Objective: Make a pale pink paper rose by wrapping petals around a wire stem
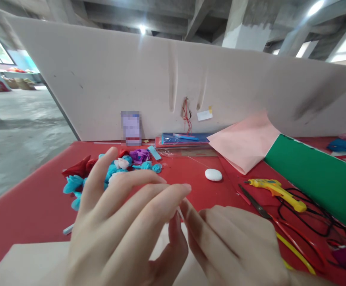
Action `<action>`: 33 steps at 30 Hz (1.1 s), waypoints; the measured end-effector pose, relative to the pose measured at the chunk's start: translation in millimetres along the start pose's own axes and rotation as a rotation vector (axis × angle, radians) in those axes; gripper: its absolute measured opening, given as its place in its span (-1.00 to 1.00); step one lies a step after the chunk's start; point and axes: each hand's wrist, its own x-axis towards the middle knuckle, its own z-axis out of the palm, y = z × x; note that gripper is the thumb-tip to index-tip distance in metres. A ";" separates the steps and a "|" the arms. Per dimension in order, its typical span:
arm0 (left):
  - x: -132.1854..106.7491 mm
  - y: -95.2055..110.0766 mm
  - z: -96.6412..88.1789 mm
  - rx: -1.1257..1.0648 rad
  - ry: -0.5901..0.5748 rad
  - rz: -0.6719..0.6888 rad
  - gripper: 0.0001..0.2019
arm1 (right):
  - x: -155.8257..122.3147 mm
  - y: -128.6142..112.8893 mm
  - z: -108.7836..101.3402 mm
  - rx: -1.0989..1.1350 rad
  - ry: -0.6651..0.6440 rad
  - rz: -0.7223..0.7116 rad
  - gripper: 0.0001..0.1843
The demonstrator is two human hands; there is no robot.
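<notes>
My left hand (125, 222) and my right hand (235, 242) meet at the fingertips in the middle of the head view. Between the pinching thumb and fingers of both hands shows a thin whitish piece (179, 213), mostly hidden, so its kind cannot be made out. The ring and little fingers of my left hand are raised and spread. My right hand is curled, its thumb and index finger pressed together. A pale sheet of paper (32, 262) lies on the table beneath them.
Blue, red and purple crumpled paper pieces (73, 184) lie behind my left hand. Right are a yellow glue gun (277, 192), red-handled scissors (260, 208), black cable (324, 222), pink sheet (244, 143) and green board (316, 178). A white oval case (213, 175) sits mid-table, before a white partition (116, 79).
</notes>
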 end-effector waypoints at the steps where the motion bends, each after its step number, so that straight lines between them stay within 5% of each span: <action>1: 0.2 -0.1 0.1 -0.002 -0.010 -0.007 -0.75 | -0.1 -0.5 0.8 0.003 -0.005 -0.001 -0.78; 10: 0.1 1.4 -2.6 -0.020 -0.042 -0.032 -0.79 | -5.6 1.7 6.6 -0.097 0.079 -0.086 -0.84; 15: -0.9 1.4 -4.4 -0.029 -0.071 0.011 -0.78 | -6.5 -0.4 3.0 -0.048 -0.065 -0.069 -0.86; 24: 0.9 -1.8 -4.6 -0.061 -0.140 0.025 -0.75 | -3.9 0.1 1.0 -0.059 -0.054 -0.094 -0.78; 33: 0.7 -3.7 -7.4 -0.108 -0.195 0.083 -0.73 | -2.6 -2.3 -3.2 0.241 -0.056 0.117 -0.74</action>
